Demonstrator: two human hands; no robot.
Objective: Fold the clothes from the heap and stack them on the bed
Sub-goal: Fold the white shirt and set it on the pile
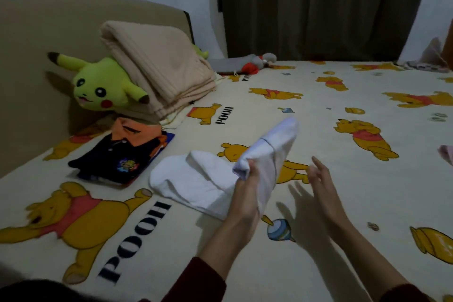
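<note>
Left hand (247, 179) at centre of the frame, fingers curled round a bunched fold of a white garment (208, 179), lifting its right part off the bed (343, 203). Upper end of the garment raised and pointing toward upper right, over a bear print; lower left part lying flat on the sheet, partly folded. Right hand (321, 179) just right of the garment, apart from it, fingers straight and spread, gripping nothing, slightly blurred, with its shadow on the sheet below. Dark red sleeves (206, 282) at the bottom edge. Left of the garment, near but not touching, a folded stack (122, 157) at centre left: dark top piece with a small colourful print, an orange piece behind it. Farther up at upper left, a folded beige blanket (157, 68) leaning against a tan headboard (36, 56), with a yellow-green plush (103, 83) tucked under its left edge. Beyond the blanket, at upper centre, a grey and red soft toy (257, 62) at the bed's far edge. Dark curtain (318, 7) across the top. At the right edge, bits of cloth (431, 59) at upper right and a pink scrap (447, 154) at mid right, too cut off to tell what they are.
</note>
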